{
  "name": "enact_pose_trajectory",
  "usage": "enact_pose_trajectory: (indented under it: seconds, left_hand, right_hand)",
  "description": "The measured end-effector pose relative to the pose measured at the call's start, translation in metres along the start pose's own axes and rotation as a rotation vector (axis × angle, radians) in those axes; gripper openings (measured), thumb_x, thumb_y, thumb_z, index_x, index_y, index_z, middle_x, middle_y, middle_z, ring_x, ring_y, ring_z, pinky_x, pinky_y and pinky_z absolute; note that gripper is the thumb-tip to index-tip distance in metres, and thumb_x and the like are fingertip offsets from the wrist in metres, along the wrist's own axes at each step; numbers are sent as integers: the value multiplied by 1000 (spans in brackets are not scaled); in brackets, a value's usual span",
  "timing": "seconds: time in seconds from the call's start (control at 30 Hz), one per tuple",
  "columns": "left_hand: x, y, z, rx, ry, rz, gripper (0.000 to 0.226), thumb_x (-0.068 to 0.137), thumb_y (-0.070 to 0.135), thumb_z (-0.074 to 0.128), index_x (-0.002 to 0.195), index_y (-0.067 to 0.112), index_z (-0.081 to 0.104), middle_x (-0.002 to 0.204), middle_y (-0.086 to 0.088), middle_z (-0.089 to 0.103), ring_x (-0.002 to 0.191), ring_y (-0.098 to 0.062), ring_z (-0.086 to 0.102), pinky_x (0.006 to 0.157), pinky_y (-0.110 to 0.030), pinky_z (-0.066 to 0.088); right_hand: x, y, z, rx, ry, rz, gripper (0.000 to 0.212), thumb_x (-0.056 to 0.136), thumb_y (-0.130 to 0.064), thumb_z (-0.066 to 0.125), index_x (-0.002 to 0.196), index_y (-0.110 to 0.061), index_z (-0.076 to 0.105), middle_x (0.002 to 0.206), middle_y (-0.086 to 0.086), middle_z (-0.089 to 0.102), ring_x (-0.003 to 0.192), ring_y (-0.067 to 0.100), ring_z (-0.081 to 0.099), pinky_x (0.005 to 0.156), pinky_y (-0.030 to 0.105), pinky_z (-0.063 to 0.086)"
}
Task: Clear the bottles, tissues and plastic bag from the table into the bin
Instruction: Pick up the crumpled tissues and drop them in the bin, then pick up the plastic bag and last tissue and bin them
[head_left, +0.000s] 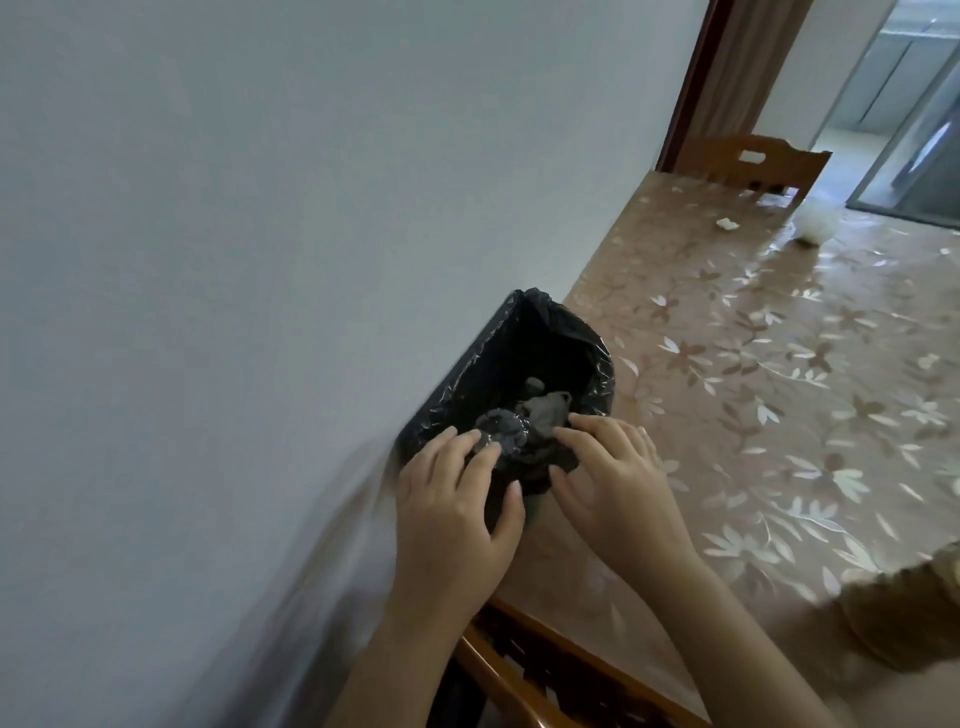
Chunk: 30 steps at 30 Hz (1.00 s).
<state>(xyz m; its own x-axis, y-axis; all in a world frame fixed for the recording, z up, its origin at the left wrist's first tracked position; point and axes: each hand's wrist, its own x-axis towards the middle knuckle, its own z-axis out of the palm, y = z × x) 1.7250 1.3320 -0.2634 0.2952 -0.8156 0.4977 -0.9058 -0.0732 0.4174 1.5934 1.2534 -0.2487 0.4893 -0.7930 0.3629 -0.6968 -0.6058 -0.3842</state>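
Observation:
A bin lined with a black bag (566, 338) stands on the table against the wall. Crumpled tissues (545, 408) and a squashed clear bottle (501, 428) lie inside it. My left hand (457, 499) grips the near rim of the black liner, thumb on the outside. My right hand (613, 478) rests on the same rim beside it, fingers spread over the liner's edge. Far across the table lie a small white tissue (727, 224) and a white plastic bag (815, 226) near the far right edge.
The table (779, 389) wears a shiny floral cover and runs along the grey wall (260, 260). A wooden chair (763, 161) stands at its far end, another chair back (545, 670) just below my arms. A doorway opens at top right.

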Motion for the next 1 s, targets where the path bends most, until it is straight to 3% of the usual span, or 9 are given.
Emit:
enact_pose_trajectory:
  seconds: [0.17, 0.3, 0.53, 0.83, 1.0]
  left_hand:
    - [-17, 24, 10, -57, -47, 90, 39, 85, 33, 48, 108, 8, 65, 115, -12, 64, 116, -27, 53, 94, -47, 45]
    - [-29, 52, 19, -93, -82, 166, 39, 85, 34, 47, 109, 9, 64, 114, -11, 64, 116, -26, 52, 98, -42, 41]
    - [-43, 122, 38, -151, -152, 318, 40, 84, 34, 46, 109, 10, 64, 114, -10, 65, 115, -26, 53, 98, -43, 38]
    - [-108, 293, 72, -327, -200, 570, 36, 80, 29, 50, 103, 8, 67, 109, -13, 67, 109, -32, 58, 93, -52, 43]
    - [-161, 388, 88, -399, -261, 730, 36, 79, 29, 52, 104, 6, 66, 109, -13, 67, 109, -31, 58, 93, -47, 44]
  right_hand:
    - [-38, 8, -21, -56, 25, 51, 33, 75, -12, 70, 107, -6, 62, 111, 16, 63, 108, 36, 54, 90, 60, 43]
    - [-67, 24, -41, -87, 56, 123, 34, 79, -16, 67, 111, -8, 61, 116, 14, 61, 112, 33, 52, 93, 58, 43]
    - [-124, 66, -88, -138, 200, 256, 33, 77, -15, 68, 109, -8, 61, 114, 13, 62, 109, 33, 54, 90, 56, 45]
    - [-266, 149, -189, -222, 357, 482, 34, 74, -13, 70, 106, -5, 62, 109, 15, 64, 102, 34, 56, 83, 50, 50]
    - [-355, 187, -245, -285, 468, 594, 33, 72, -17, 63, 103, -6, 64, 103, 15, 66, 94, 35, 60, 84, 46, 48]
